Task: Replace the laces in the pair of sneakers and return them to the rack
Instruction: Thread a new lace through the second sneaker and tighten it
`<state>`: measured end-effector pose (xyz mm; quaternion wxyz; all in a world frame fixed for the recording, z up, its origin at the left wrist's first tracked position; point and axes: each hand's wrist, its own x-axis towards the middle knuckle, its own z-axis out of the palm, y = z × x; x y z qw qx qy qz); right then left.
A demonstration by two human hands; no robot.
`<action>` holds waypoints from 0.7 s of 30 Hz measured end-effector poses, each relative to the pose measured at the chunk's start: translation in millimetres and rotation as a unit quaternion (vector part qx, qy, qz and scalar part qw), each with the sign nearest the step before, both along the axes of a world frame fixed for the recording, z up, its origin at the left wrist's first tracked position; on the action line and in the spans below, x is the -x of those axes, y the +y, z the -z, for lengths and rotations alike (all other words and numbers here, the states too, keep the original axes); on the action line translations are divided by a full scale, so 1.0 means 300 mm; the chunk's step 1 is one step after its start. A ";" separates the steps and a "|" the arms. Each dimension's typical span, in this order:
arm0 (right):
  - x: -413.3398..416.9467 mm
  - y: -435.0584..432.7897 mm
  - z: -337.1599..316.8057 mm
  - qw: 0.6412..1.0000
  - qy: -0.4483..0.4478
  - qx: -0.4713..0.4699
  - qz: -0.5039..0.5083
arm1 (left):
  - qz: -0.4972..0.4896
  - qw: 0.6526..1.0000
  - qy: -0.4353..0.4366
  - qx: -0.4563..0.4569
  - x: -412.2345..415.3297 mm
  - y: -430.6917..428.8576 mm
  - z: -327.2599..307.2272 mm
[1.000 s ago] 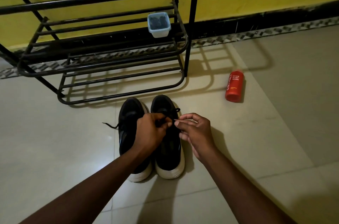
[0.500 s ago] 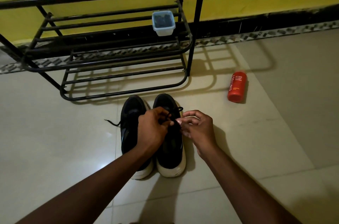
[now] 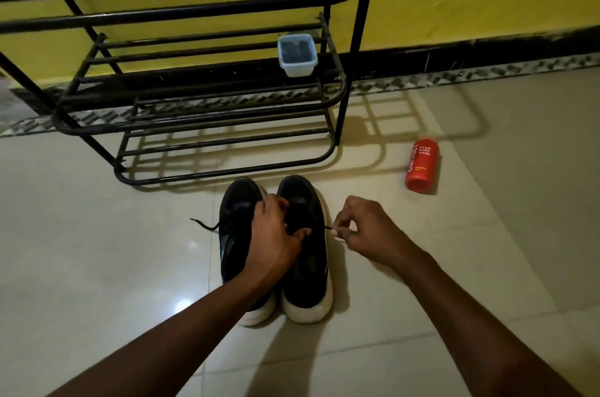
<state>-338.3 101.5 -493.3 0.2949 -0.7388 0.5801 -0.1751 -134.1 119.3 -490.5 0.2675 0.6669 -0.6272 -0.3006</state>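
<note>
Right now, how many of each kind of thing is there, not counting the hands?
Black sneakers: 2
Red bottle: 1
Plastic tub: 1
Metal rack: 1
Total: 5

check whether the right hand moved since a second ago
Yes: the right hand pulled rightward, fingertips now just past the right sneaker, pinching the lace.

red bottle [image 3: 421, 166] reads "cinthol foam body wash".
</note>
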 end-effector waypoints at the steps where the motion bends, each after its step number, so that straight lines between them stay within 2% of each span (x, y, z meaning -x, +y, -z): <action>1: 0.012 0.001 0.020 1.000 0.021 0.011 -0.017 | -0.006 1.000 0.007 0.001 -0.002 0.002 0.002; 3: 0.009 0.007 0.021 0.997 -0.035 0.063 0.035 | -0.009 1.000 0.013 -0.001 -0.004 -0.001 0.003; 4: -0.006 0.010 -0.006 0.987 -0.107 0.075 0.098 | -0.005 1.000 0.011 -0.007 -0.005 -0.002 0.003; 5: -0.018 0.009 -0.035 0.956 -0.231 0.059 0.169 | 0.001 1.000 0.008 -0.012 -0.006 -0.002 0.003; 6: -0.031 0.008 -0.070 0.901 -0.372 0.015 0.225 | 0.004 1.000 0.003 -0.014 -0.006 -0.005 0.004; 7: -0.049 0.005 -0.105 0.817 -0.513 -0.057 0.257 | 0.005 1.000 -0.001 -0.015 -0.008 -0.008 0.006; 8: -0.059 0.004 -0.122 0.751 -0.591 -0.115 0.271 | 0.006 1.000 0.000 -0.018 -0.008 -0.012 0.009; 9: -0.059 0.004 -0.131 0.742 -0.595 -0.144 0.272 | 0.008 1.000 0.003 -0.022 -0.009 -0.015 0.013; 10: -0.049 0.000 -0.130 0.802 -0.523 -0.133 0.256 | 0.012 1.000 0.001 -0.025 -0.010 -0.021 0.012; 11: -0.029 -0.001 -0.113 0.887 -0.400 -0.094 0.208 | 0.016 1.000 -0.003 -0.025 -0.010 -0.022 0.012; 12: -0.014 0.001 -0.100 0.958 -0.248 -0.046 0.138 | 0.018 1.000 -0.009 -0.023 -0.011 -0.025 0.011; 13: -0.003 0.005 -0.091 0.988 -0.130 -0.024 0.077 | 0.019 1.000 -0.014 -0.020 -0.013 -0.026 0.010; 14: 0.006 0.012 -0.092 0.998 -0.048 -0.034 0.027 | 0.020 0.999 -0.019 -0.018 -0.013 -0.027 0.012; 16: 0.001 0.021 -0.107 0.997 0.033 -0.059 -0.040 | 0.019 0.999 -0.031 -0.014 -0.010 -0.025 0.017; 19: -0.041 0.016 -0.159 0.985 0.145 0.030 -0.089 | 0.013 0.999 -0.040 -0.019 -0.007 -0.028 0.032; 21: -0.060 0.006 -0.198 0.977 0.175 0.092 -0.079 | 0.014 0.998 -0.046 -0.032 -0.007 -0.039 0.041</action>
